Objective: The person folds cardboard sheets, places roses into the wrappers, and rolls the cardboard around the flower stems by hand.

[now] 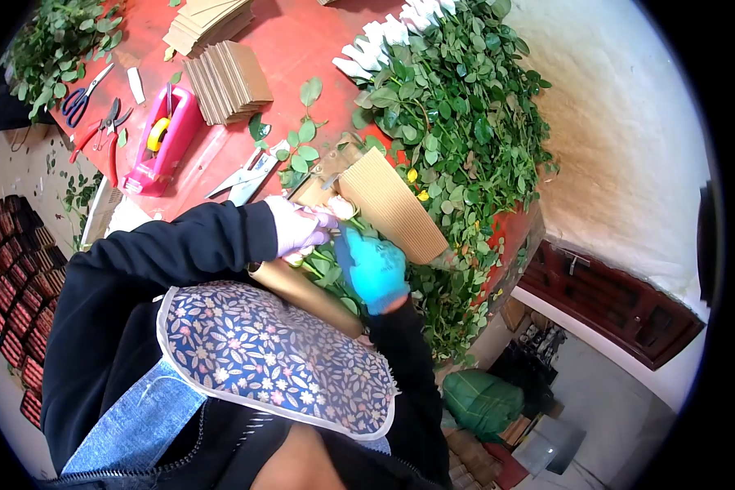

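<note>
My left hand (298,225), in a pale lilac glove, is closed with its fingertips pinched at a pale pink rose (340,207). My right hand (372,265), in a bright blue glove, meets it just below the bloom. Its fingers are curled, and what they hold is hidden. Green rose leaves (325,269) show between and beneath both hands. A sheet of corrugated cardboard (394,206) stands tilted just beyond the hands. Nearer my floral apron (269,347), a curved golden-brown cardboard sheet (306,298) lies under the leaves.
Long-stemmed white roses (376,49) with a thick mass of leaves (474,114) cover the right side of the red table (294,41). At left lie a pink tape dispenser (162,145), scissors (86,96), red-handled pruners (106,129), another cutting tool (249,173) and stacked cardboard pieces (229,82).
</note>
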